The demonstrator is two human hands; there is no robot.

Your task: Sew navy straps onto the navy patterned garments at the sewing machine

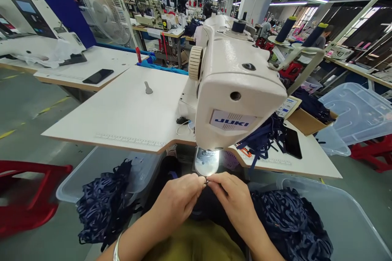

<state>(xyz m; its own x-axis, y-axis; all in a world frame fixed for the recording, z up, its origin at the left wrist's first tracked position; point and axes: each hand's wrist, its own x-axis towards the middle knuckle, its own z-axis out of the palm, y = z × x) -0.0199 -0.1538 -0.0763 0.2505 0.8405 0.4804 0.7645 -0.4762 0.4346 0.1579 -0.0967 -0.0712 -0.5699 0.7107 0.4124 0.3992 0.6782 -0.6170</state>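
My left hand (182, 195) and my right hand (231, 193) meet fingertip to fingertip just in front of the sewing machine (239, 85). Both are closed in a pinch around a small dark piece (207, 181), mostly hidden by the fingers; its kind cannot be made out. Directly behind the fingertips is the machine's lit metal sewing bed (207, 163), under the white head. A tangled pile of navy straps (265, 136) lies on the table to the right of the machine head.
Clear plastic bins with navy strap heaps flank me, left (104, 202) and right (288, 220). The white table (131, 106) carries a grey metal piece (148, 88) and a black phone (292, 142). A cardboard box (310, 120) stands right; a red stool (27, 200) is left.
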